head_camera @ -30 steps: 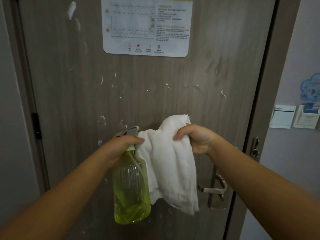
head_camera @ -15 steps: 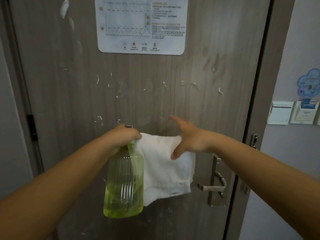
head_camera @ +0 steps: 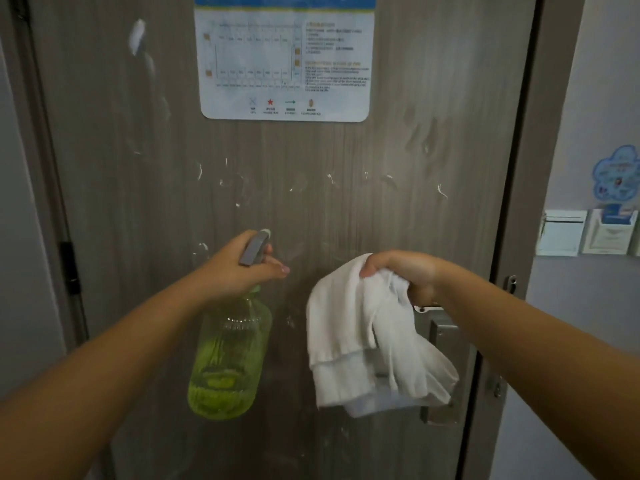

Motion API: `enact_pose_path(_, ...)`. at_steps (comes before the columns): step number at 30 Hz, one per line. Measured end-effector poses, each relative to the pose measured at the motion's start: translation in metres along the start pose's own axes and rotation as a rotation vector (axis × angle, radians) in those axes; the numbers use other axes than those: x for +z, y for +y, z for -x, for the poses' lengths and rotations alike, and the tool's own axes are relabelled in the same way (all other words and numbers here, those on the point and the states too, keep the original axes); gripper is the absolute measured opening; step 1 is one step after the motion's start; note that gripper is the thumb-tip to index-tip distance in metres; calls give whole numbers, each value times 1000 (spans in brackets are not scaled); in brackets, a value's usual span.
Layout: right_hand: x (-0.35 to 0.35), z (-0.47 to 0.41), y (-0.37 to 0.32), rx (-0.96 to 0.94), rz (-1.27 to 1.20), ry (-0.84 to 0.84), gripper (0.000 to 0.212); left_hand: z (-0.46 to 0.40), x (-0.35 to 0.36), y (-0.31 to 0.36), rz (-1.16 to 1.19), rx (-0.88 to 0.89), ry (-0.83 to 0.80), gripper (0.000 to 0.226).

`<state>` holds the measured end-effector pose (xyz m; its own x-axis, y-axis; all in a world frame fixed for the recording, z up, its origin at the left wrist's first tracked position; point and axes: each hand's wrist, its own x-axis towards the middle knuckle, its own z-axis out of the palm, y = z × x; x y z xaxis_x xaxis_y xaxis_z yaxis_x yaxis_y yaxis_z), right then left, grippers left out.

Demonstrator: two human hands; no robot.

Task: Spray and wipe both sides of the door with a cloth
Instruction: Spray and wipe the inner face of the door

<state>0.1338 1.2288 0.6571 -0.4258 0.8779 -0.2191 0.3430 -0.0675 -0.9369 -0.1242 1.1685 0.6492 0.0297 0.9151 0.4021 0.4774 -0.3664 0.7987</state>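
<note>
White smears dot the door point(head_camera: 346, 220) around the notice point(head_camera: 284, 64): left hand point(head_camera: 242, 265) grips spray bottle point(head_camera: 230, 355), right hand point(head_camera: 405, 275) clutches cloth point(head_camera: 360, 334), so wiping looks barely begun.

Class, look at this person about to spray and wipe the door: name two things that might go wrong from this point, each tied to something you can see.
1. The printed notice is fixed to the door above the spray bottle; spray aimed high could wet it.
2. The white cloth hangs loosely from the right hand, in front of the door handle; it may snag there during wiping.
</note>
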Motion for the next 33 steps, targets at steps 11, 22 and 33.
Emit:
enact_pose_path(11, 30, 15, -17, -181, -193, -193, 33, 17, 57, -18, 156, 32, -19, 89)
enact_pose_path(22, 69, 30, 13, -611, 129, 155, 58, 14, 60, -13, 306, 126, 125, 56)
enact_pose_path(33, 50, 12, 19, -488, -388, 238, 11, 16, 64, -6, 504, 75, -28, 81)
